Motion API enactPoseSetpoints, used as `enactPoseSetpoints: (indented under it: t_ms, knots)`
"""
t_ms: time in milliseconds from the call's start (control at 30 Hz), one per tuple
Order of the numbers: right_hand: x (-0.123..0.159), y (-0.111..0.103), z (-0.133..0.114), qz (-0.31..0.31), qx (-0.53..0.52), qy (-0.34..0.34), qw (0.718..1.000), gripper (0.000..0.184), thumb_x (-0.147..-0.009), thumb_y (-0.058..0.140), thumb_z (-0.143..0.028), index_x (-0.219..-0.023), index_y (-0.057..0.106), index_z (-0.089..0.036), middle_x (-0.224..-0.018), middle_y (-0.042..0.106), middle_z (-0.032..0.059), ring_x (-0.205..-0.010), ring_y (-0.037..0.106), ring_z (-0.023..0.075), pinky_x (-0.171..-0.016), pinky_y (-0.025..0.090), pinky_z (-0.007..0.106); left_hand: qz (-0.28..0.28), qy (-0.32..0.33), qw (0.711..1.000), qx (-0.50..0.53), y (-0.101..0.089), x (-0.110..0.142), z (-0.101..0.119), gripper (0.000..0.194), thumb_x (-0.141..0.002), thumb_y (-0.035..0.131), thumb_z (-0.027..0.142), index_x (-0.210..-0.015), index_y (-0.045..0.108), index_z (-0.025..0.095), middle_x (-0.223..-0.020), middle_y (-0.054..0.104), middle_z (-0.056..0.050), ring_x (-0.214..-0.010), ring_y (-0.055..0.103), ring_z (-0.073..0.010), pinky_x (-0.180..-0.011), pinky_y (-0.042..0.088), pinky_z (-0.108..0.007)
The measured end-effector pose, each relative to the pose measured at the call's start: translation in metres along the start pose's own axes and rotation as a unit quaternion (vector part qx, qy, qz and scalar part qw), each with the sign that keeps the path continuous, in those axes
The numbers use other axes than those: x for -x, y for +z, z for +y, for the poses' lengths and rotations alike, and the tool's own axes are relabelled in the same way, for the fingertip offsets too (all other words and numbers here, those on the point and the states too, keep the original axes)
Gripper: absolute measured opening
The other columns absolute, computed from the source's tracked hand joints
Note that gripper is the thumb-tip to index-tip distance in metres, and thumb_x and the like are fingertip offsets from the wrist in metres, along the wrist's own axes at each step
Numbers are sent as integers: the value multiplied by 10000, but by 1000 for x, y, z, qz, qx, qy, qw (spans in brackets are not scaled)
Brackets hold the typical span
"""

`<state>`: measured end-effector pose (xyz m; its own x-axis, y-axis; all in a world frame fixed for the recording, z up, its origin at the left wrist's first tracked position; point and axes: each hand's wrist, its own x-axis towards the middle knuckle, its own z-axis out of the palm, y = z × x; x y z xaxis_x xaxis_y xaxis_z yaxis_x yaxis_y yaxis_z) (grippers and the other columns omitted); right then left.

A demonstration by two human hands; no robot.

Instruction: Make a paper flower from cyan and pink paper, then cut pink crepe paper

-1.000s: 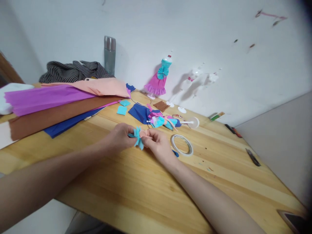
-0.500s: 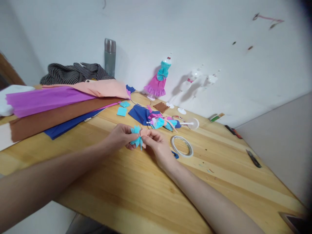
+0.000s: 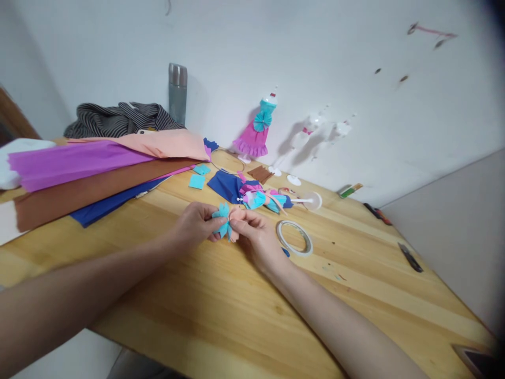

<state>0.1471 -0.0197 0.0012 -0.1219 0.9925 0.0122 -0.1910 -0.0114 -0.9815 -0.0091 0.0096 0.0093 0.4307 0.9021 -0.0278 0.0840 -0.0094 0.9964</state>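
Above the wooden table, my left hand [image 3: 198, 225] is closed on a turquoise paper flower [image 3: 221, 223] with notched petals, pinched between thumb and fingers. My right hand [image 3: 254, 227] pinches a peach paper piece [image 3: 234, 216], also petal-edged, which touches the turquoise one side by side. Whether the two are joined is hidden by my fingers. Just beyond my hands lies a small mannequin [image 3: 258, 199] dressed in turquoise and pink paper, on its side. A roll of white tape [image 3: 294, 238] rests right of my right hand, and a blue object [image 3: 285, 252] is partly covered by that hand.
Crepe paper sheets in peach, purple [image 3: 79, 160], brown [image 3: 98, 189] and blue are stacked at left. Behind them are striped cloth [image 3: 122, 120] and a flask [image 3: 178, 95]. A dressed mannequin [image 3: 260, 126] stands by the wall. A utility knife [image 3: 410, 257] lies near the right edge.
Both hands stay in nearly the same place with the paper pieces. The turquoise and peach petals have turned slightly, and more peach shows. My right hand covers more of the blue object.
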Motion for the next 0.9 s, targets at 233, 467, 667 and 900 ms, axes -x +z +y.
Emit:
enactPoseSetpoints:
  t_ms: [233,467,667,900]
  knots:
    - [-2,0,-3,-6,-56,22,998,161,-706,711,-236,-578,633,-177,-478,576,-33,-511,462,108,-621,361,261,19,-15,999,39,3,0,2,198,-646,636,292,-532,620,131,-503,602,-10,-458,553,-99,-485,510,-214]
    - [-3,0,-3,-7,-74,27,997,186,-700,725,-268,-566,626,-185,-519,584,-21,-564,514,136,-666,401,290,24,-52,993,104,2,1,4,169,-605,682,285,-576,656,120,-523,631,-19,-480,562,-99,-487,508,-206]
    - [-3,-1,-2,18,-102,28,994,185,-681,752,-305,-599,635,-187,-557,617,-14,-571,537,140,-639,409,283,39,-70,980,181,-2,0,2,207,-581,748,307,-632,669,122,-597,663,-17,-538,587,-95,-521,511,-192]
    - [-4,-4,-5,29,-28,-61,997,179,-734,738,-334,-661,652,-195,-553,586,-33,-551,495,111,-609,390,256,52,-75,979,180,-3,0,0,229,-598,760,325,-653,672,122,-606,652,-8,-554,580,-84,-559,500,-187]
